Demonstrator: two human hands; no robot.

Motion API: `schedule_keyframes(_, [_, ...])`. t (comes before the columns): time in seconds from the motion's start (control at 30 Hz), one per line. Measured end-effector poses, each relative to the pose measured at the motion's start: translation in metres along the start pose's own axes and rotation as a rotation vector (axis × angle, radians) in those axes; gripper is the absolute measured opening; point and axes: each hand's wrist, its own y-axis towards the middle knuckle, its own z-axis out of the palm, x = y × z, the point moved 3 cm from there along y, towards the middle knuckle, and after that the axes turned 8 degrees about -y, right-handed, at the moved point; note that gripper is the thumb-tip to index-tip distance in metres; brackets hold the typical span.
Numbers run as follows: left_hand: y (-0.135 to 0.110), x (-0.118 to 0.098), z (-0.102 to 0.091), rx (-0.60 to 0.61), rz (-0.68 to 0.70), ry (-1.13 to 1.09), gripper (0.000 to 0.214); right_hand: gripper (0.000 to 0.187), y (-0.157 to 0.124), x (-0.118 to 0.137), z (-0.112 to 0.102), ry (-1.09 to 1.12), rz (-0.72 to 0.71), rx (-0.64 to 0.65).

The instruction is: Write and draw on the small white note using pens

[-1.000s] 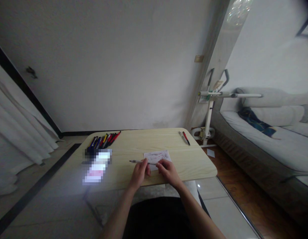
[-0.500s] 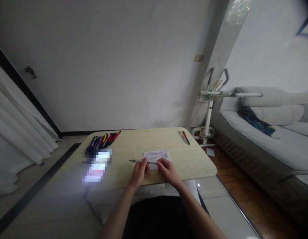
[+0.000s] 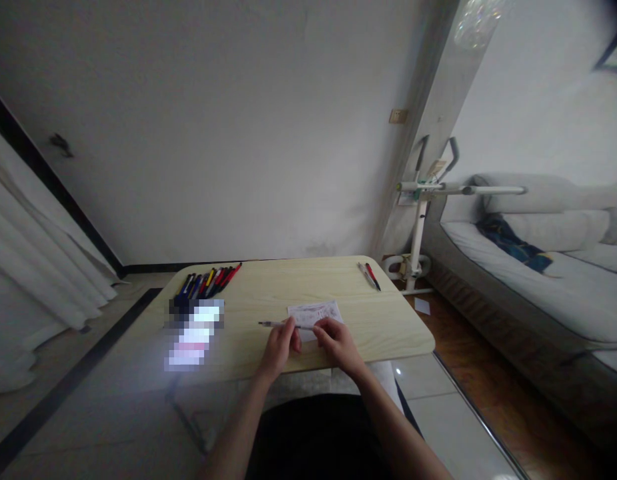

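Observation:
Between my two hands a slim pen lies level, its dark end sticking out to the left. My left hand pinches the pen's barrel near its middle. At the right end of the pen, the fingers of my right hand are closed on it. Just beneath and behind the hands is a sheet of paper with dark and reddish scribbles; its near part is partly covered by my fingers.
On the pale wooden table, several pens and markers lie in a row at the back left. Nearer, a bright pixelated patch hides something. Two pens lie at the back right. Beyond the table stand exercise equipment and a sofa.

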Motion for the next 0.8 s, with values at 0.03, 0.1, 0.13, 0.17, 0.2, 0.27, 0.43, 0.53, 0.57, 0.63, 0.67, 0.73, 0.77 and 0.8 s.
schedule_keyframes(0.03, [0.000, 0.000, 0.000, -0.001, 0.001, 0.001, 0.051, 0.023, 0.000, 0.000, 0.000, 0.017, 0.003, 0.005])
schedule_keyframes(0.1, [0.000, 0.000, 0.000, -0.004, 0.002, 0.005, 0.050, 0.022, 0.000, -0.002, 0.001, 0.034, 0.008, 0.018])
schedule_keyframes(0.13, [0.000, 0.000, 0.001, -0.001, 0.001, 0.004, 0.050, 0.022, 0.000, -0.002, 0.001, 0.034, 0.006, 0.022])
schedule_keyframes(0.17, [0.000, -0.001, 0.001, 0.003, -0.002, 0.001, 0.050, 0.022, 0.000, -0.003, 0.001, 0.030, 0.004, 0.022])
schedule_keyframes(0.2, [0.000, -0.001, 0.001, 0.004, -0.007, -0.003, 0.051, 0.021, 0.001, -0.004, 0.001, 0.025, 0.002, 0.019])
schedule_keyframes(0.27, [0.000, -0.002, 0.001, 0.003, -0.011, -0.008, 0.051, 0.022, 0.001, -0.004, 0.001, 0.013, -0.003, 0.011])
schedule_keyframes(0.43, [-0.001, -0.004, 0.001, 0.007, 0.003, 0.011, 0.052, 0.025, 0.001, -0.001, 0.001, -0.011, -0.001, 0.018])
schedule_keyframes(0.53, [-0.001, -0.003, 0.000, 0.006, -0.002, 0.014, 0.052, 0.027, 0.001, 0.004, 0.001, -0.029, 0.011, 0.026])
schedule_keyframes(0.57, [-0.001, -0.003, 0.000, 0.002, -0.004, 0.011, 0.052, 0.029, 0.000, 0.005, 0.001, -0.046, 0.008, 0.026])
schedule_keyframes(0.63, [-0.001, -0.002, 0.000, -0.007, -0.005, 0.003, 0.051, 0.033, 0.000, 0.008, 0.001, -0.083, -0.007, 0.022])
schedule_keyframes(0.67, [-0.001, -0.002, 0.000, -0.010, -0.003, 0.000, 0.051, 0.034, 0.000, 0.008, 0.000, -0.095, -0.012, 0.018])
schedule_keyframes(0.73, [-0.001, -0.003, 0.000, -0.011, -0.001, -0.004, 0.051, 0.034, 0.000, 0.008, 0.000, -0.098, -0.012, 0.015])
schedule_keyframes(0.77, [-0.001, -0.004, 0.000, -0.009, -0.002, -0.006, 0.051, 0.034, 0.000, 0.007, 0.000, -0.093, -0.008, 0.015])
schedule_keyframes(0.8, [-0.001, -0.004, 0.000, -0.006, -0.003, -0.007, 0.051, 0.033, 0.000, 0.006, 0.000, -0.085, -0.003, 0.014])
